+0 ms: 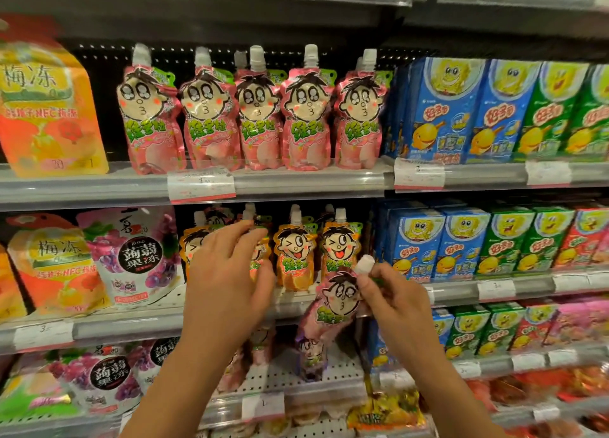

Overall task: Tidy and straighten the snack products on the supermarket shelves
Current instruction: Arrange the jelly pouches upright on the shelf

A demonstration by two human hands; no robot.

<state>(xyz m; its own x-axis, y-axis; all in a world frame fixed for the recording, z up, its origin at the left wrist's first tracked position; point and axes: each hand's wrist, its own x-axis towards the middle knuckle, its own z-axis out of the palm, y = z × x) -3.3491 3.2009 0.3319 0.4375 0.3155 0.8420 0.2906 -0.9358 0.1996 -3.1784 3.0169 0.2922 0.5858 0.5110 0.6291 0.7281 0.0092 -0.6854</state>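
Observation:
My right hand grips a pink jelly pouch near its white cap, holding it tilted in front of the middle shelf's edge. My left hand reaches into the row of orange jelly pouches on the middle shelf, fingers curled on the top of one pouch there. On the shelf above, a row of pink pouches stands upright, facing forward.
Blue and green snack boxes fill the right side of both shelves. Large orange jelly bags and a purple grape jelly bag stand at the left. Price tags hang on the shelf rails. More pouches stand on the lower shelf.

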